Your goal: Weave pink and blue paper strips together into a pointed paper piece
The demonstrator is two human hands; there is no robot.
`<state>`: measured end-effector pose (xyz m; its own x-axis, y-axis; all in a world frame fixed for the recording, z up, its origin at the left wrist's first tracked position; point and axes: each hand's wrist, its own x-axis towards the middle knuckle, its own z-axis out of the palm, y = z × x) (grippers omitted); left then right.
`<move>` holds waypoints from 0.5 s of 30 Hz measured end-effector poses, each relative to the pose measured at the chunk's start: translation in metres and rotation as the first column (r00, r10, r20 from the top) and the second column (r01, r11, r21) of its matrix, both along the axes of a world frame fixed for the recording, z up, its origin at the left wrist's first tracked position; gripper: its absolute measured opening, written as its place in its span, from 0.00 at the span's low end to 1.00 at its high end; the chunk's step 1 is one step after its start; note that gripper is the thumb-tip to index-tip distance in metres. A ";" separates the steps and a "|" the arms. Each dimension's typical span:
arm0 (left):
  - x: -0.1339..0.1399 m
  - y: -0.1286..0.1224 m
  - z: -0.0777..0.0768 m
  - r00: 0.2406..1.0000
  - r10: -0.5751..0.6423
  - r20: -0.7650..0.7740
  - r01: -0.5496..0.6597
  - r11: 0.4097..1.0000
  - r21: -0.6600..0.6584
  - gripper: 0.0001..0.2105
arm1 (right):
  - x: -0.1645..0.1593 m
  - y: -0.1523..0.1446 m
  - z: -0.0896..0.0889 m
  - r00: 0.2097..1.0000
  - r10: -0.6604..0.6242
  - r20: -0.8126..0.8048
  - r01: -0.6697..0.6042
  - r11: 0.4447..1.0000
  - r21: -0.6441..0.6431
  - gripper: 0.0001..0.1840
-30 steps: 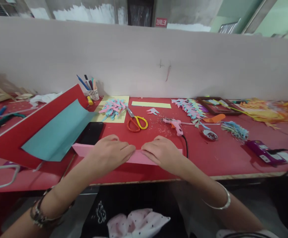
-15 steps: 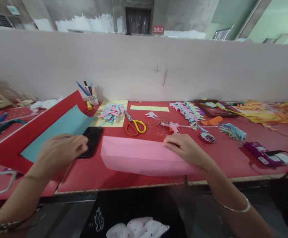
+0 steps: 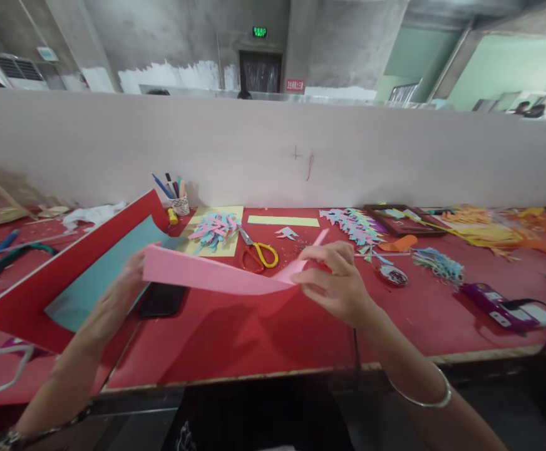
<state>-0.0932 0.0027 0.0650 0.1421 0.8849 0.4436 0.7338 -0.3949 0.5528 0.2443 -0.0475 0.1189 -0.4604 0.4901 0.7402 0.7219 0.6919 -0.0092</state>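
Note:
A folded sheet of pink paper [image 3: 211,274] is held up off the red table, stretched between both hands. At its left end my left hand [image 3: 121,299] grips the edge, its fingers partly hidden and slightly blurred. My right hand [image 3: 336,275] pinches the right end between thumb and fingers, where a narrow pink flap sticks up. Beyond the paper lie scissors [image 3: 258,252] with red and yellow handles. Under the left part of the paper is a black phone [image 3: 163,300]. A pink glue gun is mostly hidden behind my right hand.
A tilted red board [image 3: 24,313] with blue paper [image 3: 99,272] stands at left. Along the back are a pen cup [image 3: 179,205], cut paper strips [image 3: 214,230], a yellow strip [image 3: 282,221] and a fringed paper piece [image 3: 355,227]. A purple power strip [image 3: 496,307] lies at right.
The pink paper has been lifted off the table and shifted left, and looks narrower. My left hand, beside it before, now holds its left end. The camera view has tipped upward.

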 end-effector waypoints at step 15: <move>0.052 0.015 0.020 0.981 -0.185 -0.056 0.186 0.983 0.001 0.38 | -0.052 0.037 -0.048 0.763 0.265 -0.589 -0.598 0.635 -0.489 0.08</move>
